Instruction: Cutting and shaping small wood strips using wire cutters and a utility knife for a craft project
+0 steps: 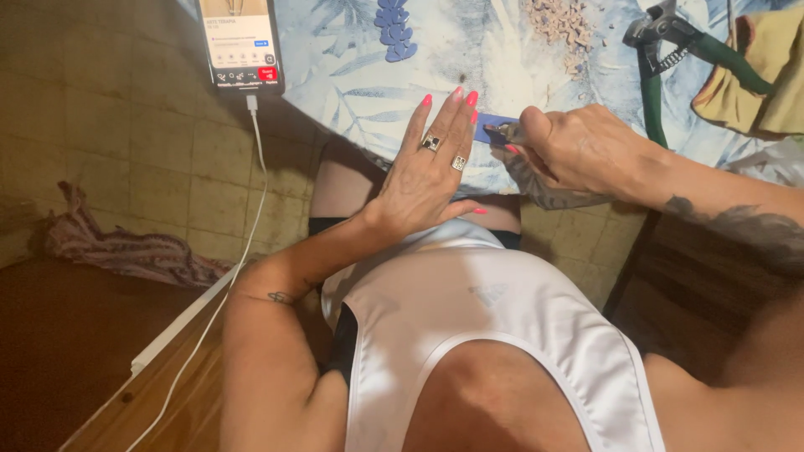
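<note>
My left hand (431, 167) lies flat and open at the near edge of the table, fingers spread, with pink nails and two rings. Its fingertips rest beside a small blue flat piece (488, 126) on the leaf-patterned tablecloth (352, 92). My right hand (578, 151) is closed around a small pair of nippers (502, 132), whose jaws bite the blue piece. The tool's handles are hidden inside the fist.
A phone (239, 42) with a white cable (251, 218) lies at the table's left edge. Blue cut pieces (395, 29) and pale rubble (563, 25) sit farther back. Green-handled cutters (678, 42) and yellow cloth (766, 71) lie right. A rag (117, 247) is on the tiled floor.
</note>
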